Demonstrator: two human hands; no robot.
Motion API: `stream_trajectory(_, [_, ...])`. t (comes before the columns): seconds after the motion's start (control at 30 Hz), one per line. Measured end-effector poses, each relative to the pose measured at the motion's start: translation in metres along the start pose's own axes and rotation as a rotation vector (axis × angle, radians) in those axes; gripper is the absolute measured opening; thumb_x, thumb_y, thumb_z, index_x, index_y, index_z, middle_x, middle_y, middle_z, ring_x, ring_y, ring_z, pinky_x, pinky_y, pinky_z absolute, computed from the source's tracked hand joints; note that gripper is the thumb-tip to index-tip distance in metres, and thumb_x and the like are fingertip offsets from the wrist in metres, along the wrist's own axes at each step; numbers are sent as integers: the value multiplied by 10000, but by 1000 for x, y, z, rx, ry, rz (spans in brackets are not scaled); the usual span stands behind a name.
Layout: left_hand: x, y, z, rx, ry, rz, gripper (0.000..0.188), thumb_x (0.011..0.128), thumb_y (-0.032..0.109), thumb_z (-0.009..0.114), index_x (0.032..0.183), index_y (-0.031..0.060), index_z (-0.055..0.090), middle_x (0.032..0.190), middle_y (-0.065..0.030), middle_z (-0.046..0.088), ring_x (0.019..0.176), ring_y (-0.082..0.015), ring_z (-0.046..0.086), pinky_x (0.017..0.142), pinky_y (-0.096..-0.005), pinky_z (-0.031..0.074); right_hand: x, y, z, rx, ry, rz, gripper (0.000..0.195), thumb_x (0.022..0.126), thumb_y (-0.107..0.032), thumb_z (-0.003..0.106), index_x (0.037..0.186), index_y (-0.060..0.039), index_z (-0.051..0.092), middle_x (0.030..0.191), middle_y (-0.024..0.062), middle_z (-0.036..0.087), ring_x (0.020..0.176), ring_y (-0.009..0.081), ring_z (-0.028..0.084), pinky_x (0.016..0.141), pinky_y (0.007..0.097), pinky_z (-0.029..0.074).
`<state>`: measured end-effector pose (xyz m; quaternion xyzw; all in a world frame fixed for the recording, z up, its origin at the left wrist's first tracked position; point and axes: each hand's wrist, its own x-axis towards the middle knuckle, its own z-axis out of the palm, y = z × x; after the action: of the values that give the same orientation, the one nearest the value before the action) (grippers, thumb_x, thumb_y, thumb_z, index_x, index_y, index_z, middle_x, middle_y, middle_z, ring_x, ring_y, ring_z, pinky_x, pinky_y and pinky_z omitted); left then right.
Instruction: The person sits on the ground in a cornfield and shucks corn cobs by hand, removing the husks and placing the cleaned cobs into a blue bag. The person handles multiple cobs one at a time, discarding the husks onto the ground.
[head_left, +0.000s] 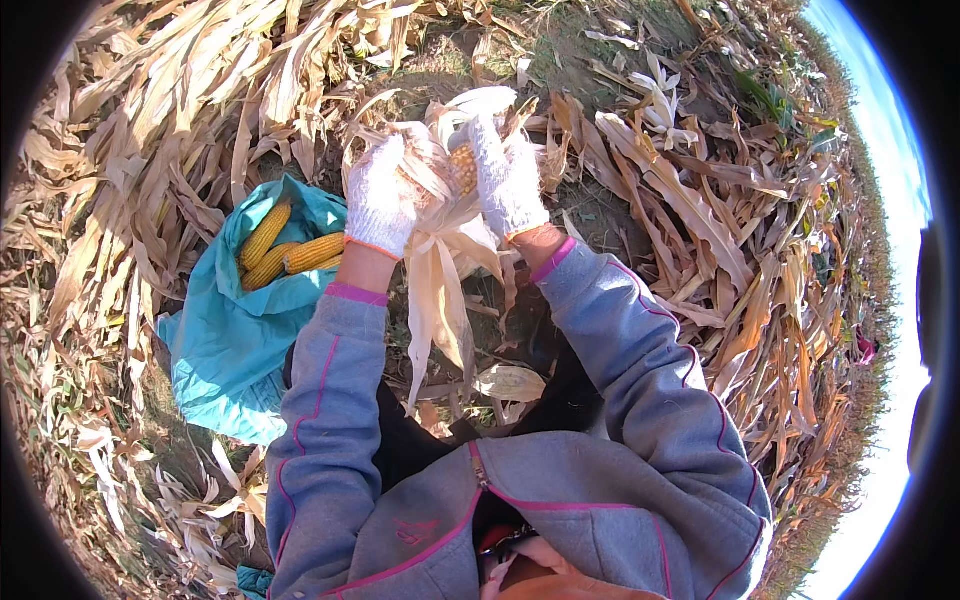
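Both hands wear white knit gloves with orange cuffs. My left hand is closed on dry husk and silk pulled to one side of a corn cob. Against the cob's other side, my right hand grips it along with more husk. Yellow kernels show between the two hands; the rest of the cob is hidden by husk and gloves. Peeled husk leaves hang below it. Left of my left hand, a teal bag lies with its mouth spread, holding several husked yellow corn cobs.
Dry corn stalks and leaves are heaped at the upper left. More stalks lie along the right side. A loose husk rests on the ground near my legs. A teal cloth or bag piece shows at the bottom left.
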<state>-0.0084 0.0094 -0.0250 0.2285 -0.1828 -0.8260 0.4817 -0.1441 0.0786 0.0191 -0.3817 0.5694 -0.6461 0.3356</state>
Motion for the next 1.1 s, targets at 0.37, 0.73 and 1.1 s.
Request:
stream_trajectory(0.37, [22,54,-28,-112,437,92,327,990,123,427,1240,-67,517,1213,-216,597,1134,-330,583,977,-492,492,60,-35,-87,607,476,86,525,1018,-494,362,913,-40,603,876,142,670,776,240,618,756,375,508])
stream_trajectory(0.73, [9,44,-17,22,72,107,317,965,253,525,1145,-7,550,1041,-171,606,1018,-330,598,951,-491,490,43,-40,-94,-336,298,-349,465,1034,-375,404,933,-5,667,855,76,687,763,158,626,746,294,507])
stream_trajectory(1.1, [-15,-28,1,-382,-359,-417,345,999,329,467,1163,49,583,1006,-100,655,866,-198,660,723,-339,588,-16,20,-29,-524,-579,-580,316,851,-218,616,1147,-107,621,1204,108,596,1130,295,561,979,418,436])
